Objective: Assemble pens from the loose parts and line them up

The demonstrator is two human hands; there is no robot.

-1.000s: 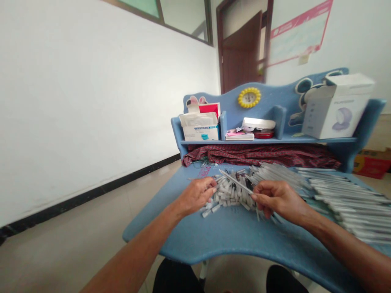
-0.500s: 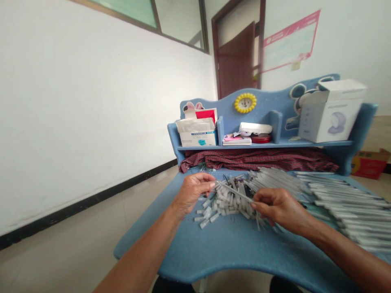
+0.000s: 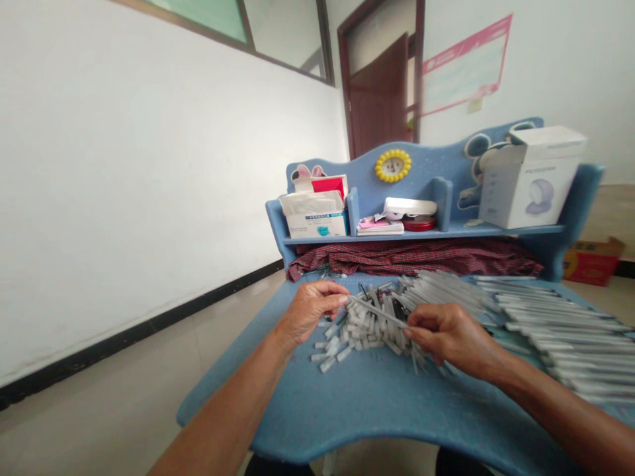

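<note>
A slim, pale translucent pen slants between my two hands above the desk. My left hand is closed in a pinch at its upper left end; whether a small part such as a cap sits in those fingertips is hidden. My right hand grips the lower right end between thumb and fingers. Beneath the pen lies a heap of short whitish pen caps, with a few dark thin pieces among them. Behind my right hand is a stack of pale pen barrels. Longer pens lie in a row at the right.
The blue desk has a raised shelf at its back. On it stand a mask box, booklets, a red round tin and a white carton. Checked cloth is bundled below the shelf.
The whole view has shifted slightly. The thin tip that showed beside my left fingertips now barely shows, and the pen's end meets those fingers. Both hands keep their hold.
</note>
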